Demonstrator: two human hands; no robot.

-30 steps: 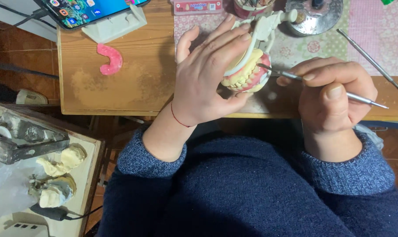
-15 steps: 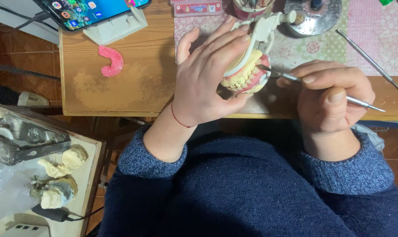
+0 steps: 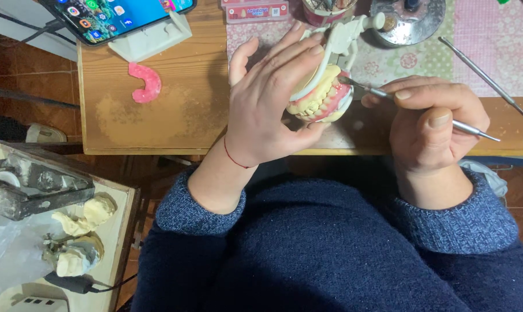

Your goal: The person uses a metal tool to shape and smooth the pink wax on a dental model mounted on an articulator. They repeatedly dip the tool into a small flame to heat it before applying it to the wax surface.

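Note:
My left hand wraps around a denture model with cream teeth and pink gums, mounted on a white articulator, and holds it over the wooden table's front edge. My right hand grips a thin metal carving tool like a pen. Its tip touches the pink gum on the right side of the model.
A pink wax piece lies on the table's left part, below a phone on a white stand. A second metal tool rests on the patterned cloth. A round metal dish stands behind. Plaster casts sit on a low side stand at left.
Both hands stay in the same grip. The tool tip shifted only slightly along the gum.

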